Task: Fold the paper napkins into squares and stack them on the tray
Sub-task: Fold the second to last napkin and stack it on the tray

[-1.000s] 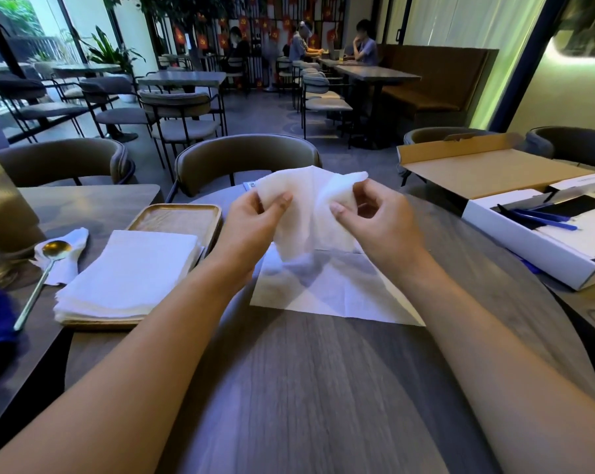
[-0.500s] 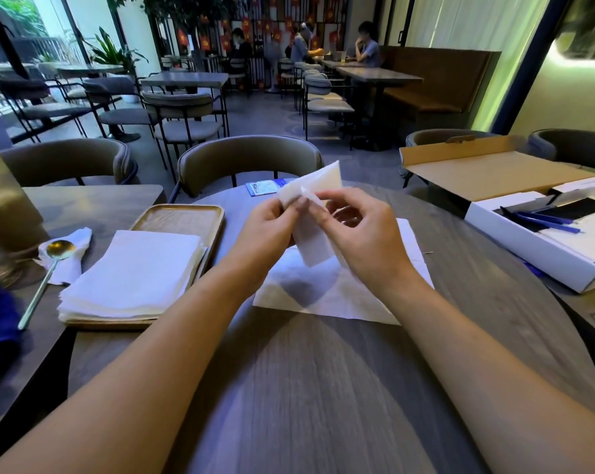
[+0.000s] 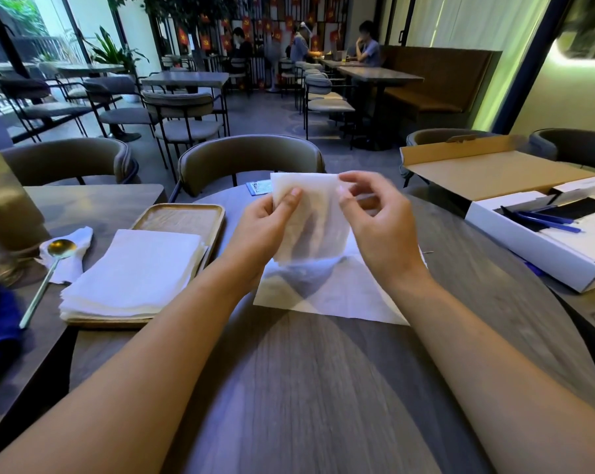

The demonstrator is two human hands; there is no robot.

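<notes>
Left hand (image 3: 267, 222): centre of frame, raised above the table, thumb pressed flat on the near face of the folded white paper napkin (image 3: 311, 220), fingers behind it showing as shadows through the thin paper. Grips the napkin's left edge.

Right hand (image 3: 374, 218): just right of centre, at the same height, thumb and forefinger meeting at the napkin's upper right corner, remaining fingers loosely curled. Pinches that corner; judged to be lining up edges so the fold comes out square.

Folded white paper napkin: held upright and clear of the table between both hands, roughly square. Lifting it lets both faces be checked and tensioned; a thin sheet would likely sag if held by one side only.

Flat unfolded white paper sheet (image 3: 337, 295): lies on the round grey wood-grain table (image 3: 306, 388) directly below the hands, probably next in turn.

Rectangular wooden tray (image 3: 186, 217): left of centre, far end bare. Stack of folded white napkins (image 3: 132, 275) sits on its near end, within easy reach of the left hand for the coming placement.

Both forearms: enter from the lower corners and converge on the napkin, wrists slightly bent.

Gold long-handled spoon (image 3: 50, 265): far left, on a crumpled napkin.

Open white cardboard box (image 3: 542, 227): right edge, unrelated to the task.
</notes>
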